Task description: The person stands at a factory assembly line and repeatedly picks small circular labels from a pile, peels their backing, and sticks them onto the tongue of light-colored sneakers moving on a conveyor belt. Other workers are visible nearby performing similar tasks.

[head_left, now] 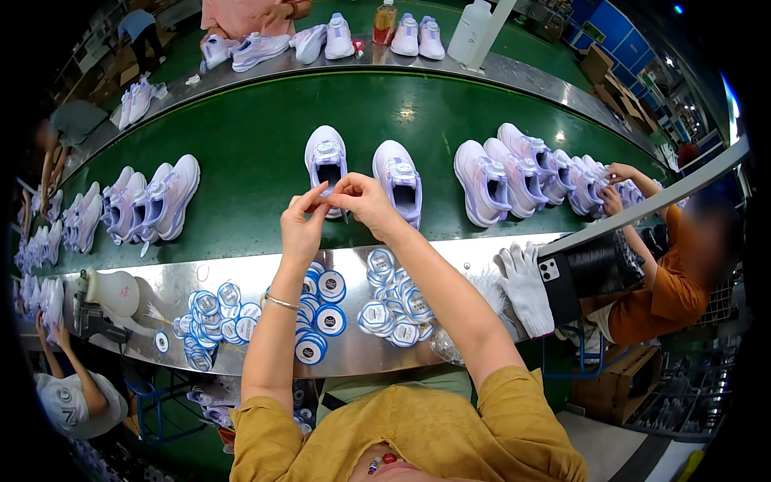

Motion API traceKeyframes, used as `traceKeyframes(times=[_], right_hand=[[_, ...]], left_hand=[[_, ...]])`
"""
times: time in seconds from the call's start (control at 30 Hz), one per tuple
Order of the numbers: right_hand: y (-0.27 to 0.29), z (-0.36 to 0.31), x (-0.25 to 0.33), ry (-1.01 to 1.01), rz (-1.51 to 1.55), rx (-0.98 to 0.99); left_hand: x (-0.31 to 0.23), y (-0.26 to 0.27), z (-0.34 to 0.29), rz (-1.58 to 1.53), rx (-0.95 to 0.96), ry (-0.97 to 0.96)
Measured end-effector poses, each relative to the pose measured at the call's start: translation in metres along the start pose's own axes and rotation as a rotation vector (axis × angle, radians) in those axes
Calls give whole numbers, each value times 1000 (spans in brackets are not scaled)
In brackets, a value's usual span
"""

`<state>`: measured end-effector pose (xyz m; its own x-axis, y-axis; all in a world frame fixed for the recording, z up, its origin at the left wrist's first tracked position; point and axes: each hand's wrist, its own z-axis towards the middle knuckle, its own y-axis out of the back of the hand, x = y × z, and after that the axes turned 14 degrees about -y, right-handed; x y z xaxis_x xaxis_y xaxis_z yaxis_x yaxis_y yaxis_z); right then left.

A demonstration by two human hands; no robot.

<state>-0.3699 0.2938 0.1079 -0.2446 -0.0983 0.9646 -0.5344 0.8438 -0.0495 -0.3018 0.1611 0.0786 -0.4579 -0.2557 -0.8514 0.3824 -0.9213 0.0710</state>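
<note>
Two hands, L hand (302, 228) and R hand (368, 205), have fingertips pinched tog. over the heel end of the lilac-white shoe (324, 145), 11 o'clock; can't tell what's b/w them. Risk: a slipped pinch or uneven tug could skew the shoe. Rounded toe, thick sole; smooth green belt (265, 112); flat blue-rimmed discs (330, 286), 7 o'clock, on shiny metal ledge (215, 275).

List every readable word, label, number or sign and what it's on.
Pale shirt at left: large dark lettering, not copied here.
White jug: dark marks, not copied here.
Blue-rimmed round tags: print too small to read.
Drink bottle: label too small to read.
White container: reddish marks, too blurred.
Central shoes: no readable text.
</note>
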Motion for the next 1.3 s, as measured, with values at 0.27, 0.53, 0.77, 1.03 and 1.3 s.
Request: traceKeyframes(times=[0.27, 0.53, 0.77, 1.03, 1.3], right_hand=[[-4, -6, 9, -56, 60, 14], [-6, -3, 10, -55, 58, 4], [-10, 5, -1, -53, 31, 42], [-12, 3, 5, -93, -24, 65], [77, -110, 63, 112, -132, -313]], left_hand=[[2, 6, 1, -15, 4, -8], [-2, 9, 2, -2, 11, -12], [2, 11, 1, -7, -6, -17], [12, 15, -1, -106, -35, 28], [2, 21, -8, 176, -1, -206]])
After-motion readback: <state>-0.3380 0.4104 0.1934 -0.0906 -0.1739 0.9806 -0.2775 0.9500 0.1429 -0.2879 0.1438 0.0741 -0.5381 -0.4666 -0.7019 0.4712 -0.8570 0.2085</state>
